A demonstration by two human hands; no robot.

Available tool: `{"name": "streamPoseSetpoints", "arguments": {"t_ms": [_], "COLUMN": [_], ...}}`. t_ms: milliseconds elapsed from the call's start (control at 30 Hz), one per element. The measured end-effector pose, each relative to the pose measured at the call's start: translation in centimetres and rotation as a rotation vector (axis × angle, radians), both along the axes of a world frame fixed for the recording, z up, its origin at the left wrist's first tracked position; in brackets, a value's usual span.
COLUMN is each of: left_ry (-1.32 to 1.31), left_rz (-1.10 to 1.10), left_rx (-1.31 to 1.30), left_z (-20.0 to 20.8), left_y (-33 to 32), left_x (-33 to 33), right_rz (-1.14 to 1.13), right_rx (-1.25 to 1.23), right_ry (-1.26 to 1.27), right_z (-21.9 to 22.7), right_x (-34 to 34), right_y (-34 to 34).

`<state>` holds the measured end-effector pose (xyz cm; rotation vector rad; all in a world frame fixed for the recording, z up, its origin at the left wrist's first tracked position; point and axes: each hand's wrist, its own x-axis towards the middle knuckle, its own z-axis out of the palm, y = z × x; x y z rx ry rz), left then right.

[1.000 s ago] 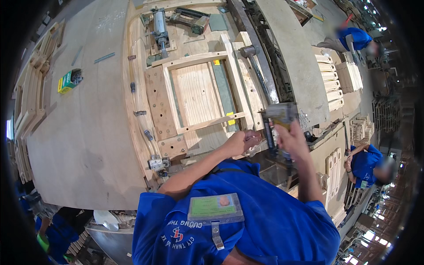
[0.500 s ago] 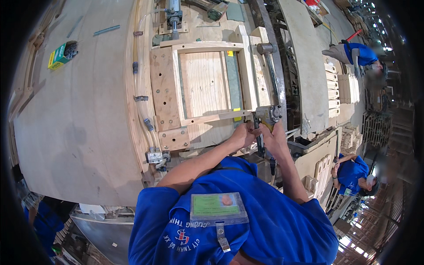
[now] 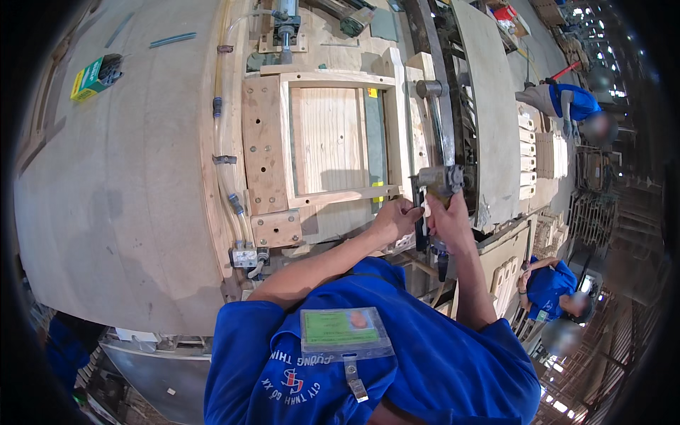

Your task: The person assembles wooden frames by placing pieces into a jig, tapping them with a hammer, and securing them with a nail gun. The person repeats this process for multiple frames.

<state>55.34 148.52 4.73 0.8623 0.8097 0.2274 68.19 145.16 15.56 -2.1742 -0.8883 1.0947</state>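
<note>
Right hand: curled tight around the grip of a grey pneumatic nail gun, whose nose points at the near right corner of the wooden frame
Left hand: fingers bent and pressed together on the near right corner of the frame, just beside the gun's nose; whether they pinch a small part or only steady the wood cannot be told
Frame: a pale wooden rectangle with a flat panel inside it, lying in a plywood jig on the workbench, its near rail touching the left hand
Jig: drilled plywood blocks along the frame's left side and near left corner, a clamp cylinder at the far end, clear air hoses running down the left edge to a small valve
Progress: the four rails and the panel sit assembled and squared in the jig (no gaps show from this height); the fastening looks to be in hand at the near right corner; whether the other corners are already nailed cannot be seen
What is left: by judgement, this corner's fastening and lifting the frame out of the jig
Around: a green and yellow box far left on the bench, stacked wooden parts to the right, other workers in blue farther off
</note>
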Motion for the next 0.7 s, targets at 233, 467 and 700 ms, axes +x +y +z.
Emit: {"name": "streamPoseSetpoints", "arguments": {"t_ms": [233,467,700], "left_ry": [0.146,0.276,0.216], "left_rz": [0.445,0.426,0.446], "left_rx": [0.389,0.511,0.408], "left_z": [-0.1,-2.0,-2.9], "left_y": [7.3,14.8,16.4], "left_x": [3.2,4.2,4.6], "right_rz": [-0.003,0.013,0.063], "right_rx": [0.255,0.259,0.173], "right_ry": [0.100,0.052,-0.081], "right_z": [-1.2,-4.0,-4.9], "right_x": [1.6,2.0,2.5], "right_y": [11.5,19.9,21.7]}}
